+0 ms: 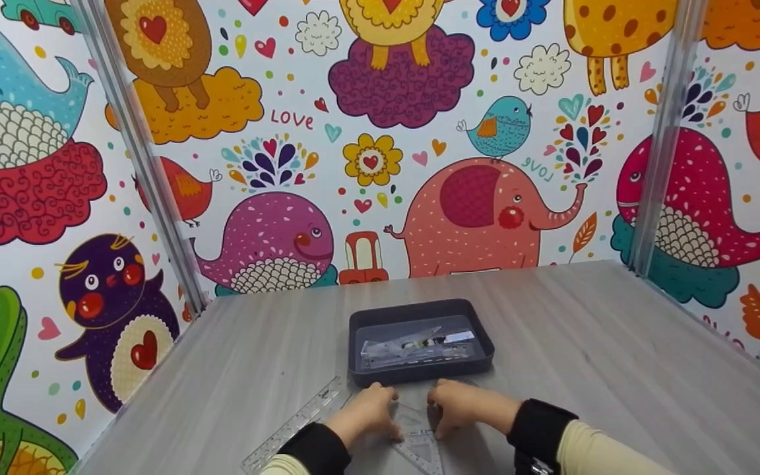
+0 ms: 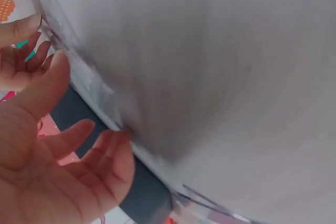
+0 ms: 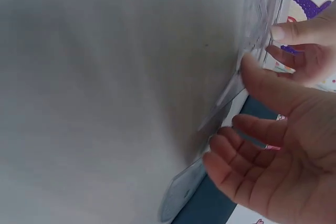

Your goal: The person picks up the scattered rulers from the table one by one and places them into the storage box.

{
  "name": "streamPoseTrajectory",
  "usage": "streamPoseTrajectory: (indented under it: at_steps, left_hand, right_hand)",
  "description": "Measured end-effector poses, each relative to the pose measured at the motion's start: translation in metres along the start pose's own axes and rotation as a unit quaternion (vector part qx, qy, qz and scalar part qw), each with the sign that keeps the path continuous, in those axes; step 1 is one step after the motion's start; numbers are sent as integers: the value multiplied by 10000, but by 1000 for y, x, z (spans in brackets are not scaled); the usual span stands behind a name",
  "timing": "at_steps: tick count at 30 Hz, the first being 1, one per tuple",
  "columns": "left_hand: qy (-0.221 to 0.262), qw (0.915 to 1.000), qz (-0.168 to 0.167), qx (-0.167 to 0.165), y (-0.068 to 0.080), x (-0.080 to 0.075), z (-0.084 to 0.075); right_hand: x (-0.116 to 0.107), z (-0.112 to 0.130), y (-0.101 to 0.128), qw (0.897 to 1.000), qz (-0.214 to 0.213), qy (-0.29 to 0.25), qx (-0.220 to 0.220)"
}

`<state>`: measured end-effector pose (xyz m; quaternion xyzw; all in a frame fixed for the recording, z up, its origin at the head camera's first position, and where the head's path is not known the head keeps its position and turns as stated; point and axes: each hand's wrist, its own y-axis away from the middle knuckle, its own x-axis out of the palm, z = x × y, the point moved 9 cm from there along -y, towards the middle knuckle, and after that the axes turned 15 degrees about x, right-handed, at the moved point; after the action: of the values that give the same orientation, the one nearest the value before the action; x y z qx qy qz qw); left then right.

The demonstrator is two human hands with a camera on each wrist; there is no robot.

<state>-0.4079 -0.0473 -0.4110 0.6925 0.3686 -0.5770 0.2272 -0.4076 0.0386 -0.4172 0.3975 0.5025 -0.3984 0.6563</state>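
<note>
A clear plastic set square [image 1: 425, 452] lies on the table, one corner toward the person. My left hand [image 1: 368, 412] is at its left side, thumb tip right at the edge, fingers loosely bent. Across from it, my right hand [image 1: 462, 407] has its thumb at the other edge. In the right wrist view, the right hand's fingers [image 3: 223, 169] are loosely spread with nothing gripped. A clear piece with a rounded end [image 3: 181, 195] lies just beyond them. Left of the left hand, a transparent ruler [image 1: 294, 422] rests diagonally.
A dark grey tray [image 1: 419, 377] stands just beyond both hands. Inside it lies crumpled clear plastic packaging [image 1: 386, 354] with a small white label. Walls printed with cartoon animals [image 1: 479, 218] enclose the back and sides of the grey wood-grain table [image 1: 571, 356].
</note>
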Motion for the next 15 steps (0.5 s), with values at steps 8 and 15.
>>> streamPoseTrajectory:
  at_steps: [8,15]
  left_hand:
    - [198,9995,251,43,-5,5,3]
    - [-37,9986,520,8,-4,3,-6]
  right_hand:
    - [-2,11,-6,9953,-402,870,110]
    - [-3,17,1,9906,-817,1068,249]
